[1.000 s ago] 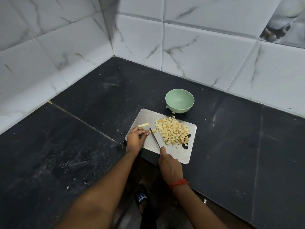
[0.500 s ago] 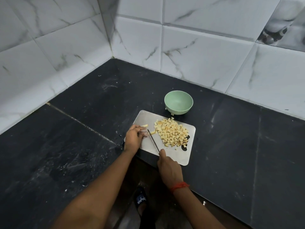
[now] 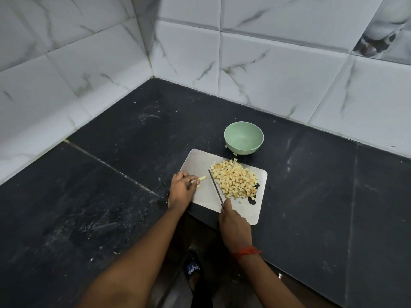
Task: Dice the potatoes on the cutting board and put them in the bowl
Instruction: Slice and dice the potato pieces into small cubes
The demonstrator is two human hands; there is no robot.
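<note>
Dim, flat indoor light, white wall tiles (image 3: 278, 85) brightest at the back right, a soft shadow falling over the wall corner up top, faint sheen on the dark surface (image 3: 311, 196), tile lines bowing toward the edges, near forearms (image 3: 142, 252) dark and slightly soft.

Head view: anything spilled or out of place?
Yes: a couple of potato cubes lie on the dark counter at the base of the green bowl, off the cutting board; the bowl holds none.

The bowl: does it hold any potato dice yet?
No, the bowl shows a bare inside; the dice are piled on the board.
</note>
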